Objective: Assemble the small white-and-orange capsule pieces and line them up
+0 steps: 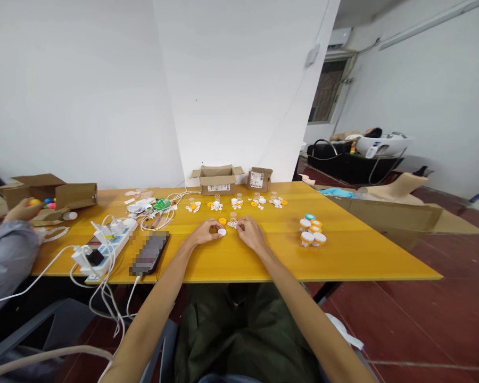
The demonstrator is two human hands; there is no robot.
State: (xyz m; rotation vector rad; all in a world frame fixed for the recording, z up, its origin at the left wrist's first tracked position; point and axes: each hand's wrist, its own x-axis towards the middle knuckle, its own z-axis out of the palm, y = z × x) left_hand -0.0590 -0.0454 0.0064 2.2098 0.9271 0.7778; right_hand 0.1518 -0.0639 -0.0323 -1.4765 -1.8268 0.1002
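Between the thumb and fingers of my left hand [206, 232] is a small white round lid [222, 232], held just over the table. My right hand [249, 232] is closed in a pinch beside a small group of white pieces with dark marks [232, 224]; whatever its fingertips hold is too small to make out. Behind the hands lies an orange ring-like lid [222, 221]. A clear small jar [233, 216] stands just beyond the white pieces, between my hands.
Several similar sets of white pieces, orange lids and clear jars [236, 202] line the back, before two cardboard boxes [217, 180]. Lidded jars [312, 232] cluster at right. A phone [149, 254] and power strip [110, 242] lie left, where another person's hand [21, 210] reaches into a box.
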